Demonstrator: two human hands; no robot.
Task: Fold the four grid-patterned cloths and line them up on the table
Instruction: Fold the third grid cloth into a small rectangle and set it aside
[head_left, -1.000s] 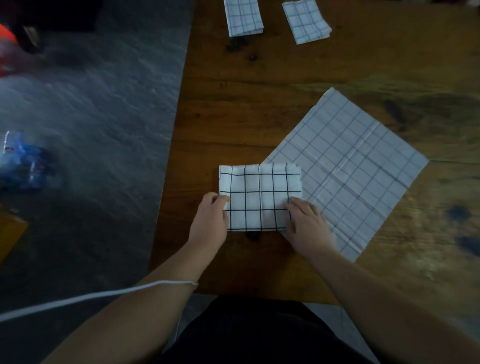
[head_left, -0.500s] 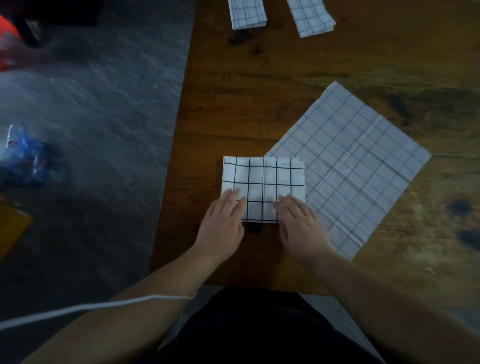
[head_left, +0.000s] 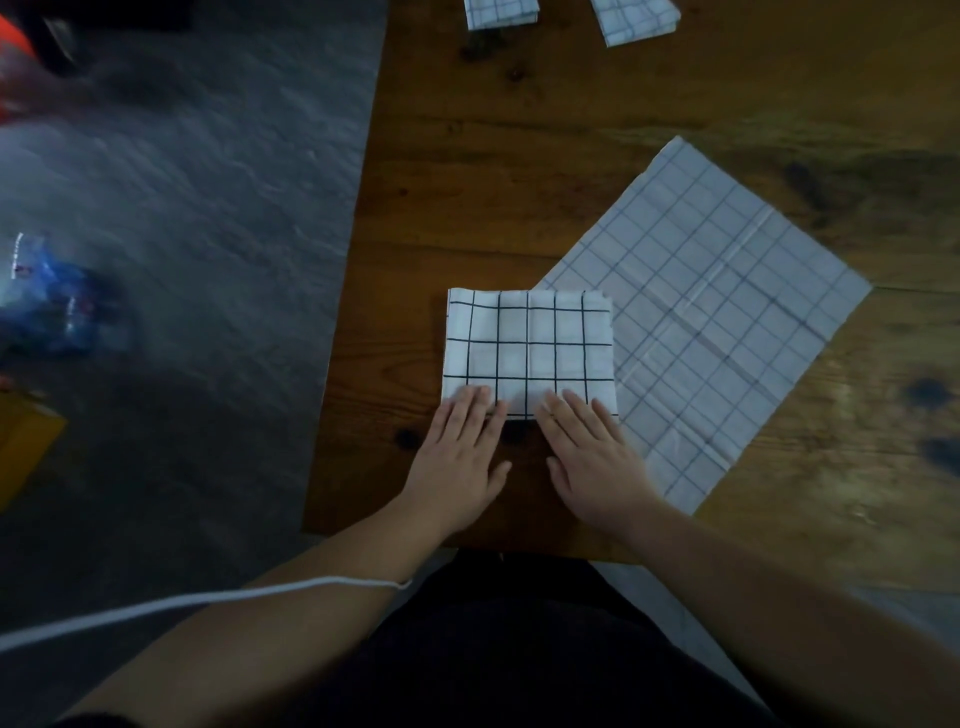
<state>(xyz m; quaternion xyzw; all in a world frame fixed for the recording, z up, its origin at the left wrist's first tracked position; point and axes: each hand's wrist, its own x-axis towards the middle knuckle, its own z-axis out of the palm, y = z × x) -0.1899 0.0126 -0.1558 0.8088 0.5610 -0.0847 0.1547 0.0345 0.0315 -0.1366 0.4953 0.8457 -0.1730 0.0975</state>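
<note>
At table's near edge, both flat hands, left hand (head_left: 457, 457) and right hand (head_left: 592, 457), press the folded cloth (head_left: 530, 348), which lies just beyond their straight fingertips, gripping nothing.

The counter (head_left: 519, 171) is dark brown wood with visible grain and several dark knots; its left edge runs down the middle of the view. Four grid-patterned cloths lie on it. Close to the near edge lies a folded cloth with bold black lines (head_left: 530, 343), square to the edge. Its right side overlaps one corner of an unfolded cloth with fainter lines (head_left: 717, 312), which is spread flat and turned diagonally. Well apart, at the far edge of the view, two more folded cloths lie side by side: a left one (head_left: 498, 13) and a right one (head_left: 636, 21), both partly cut off.
</note>
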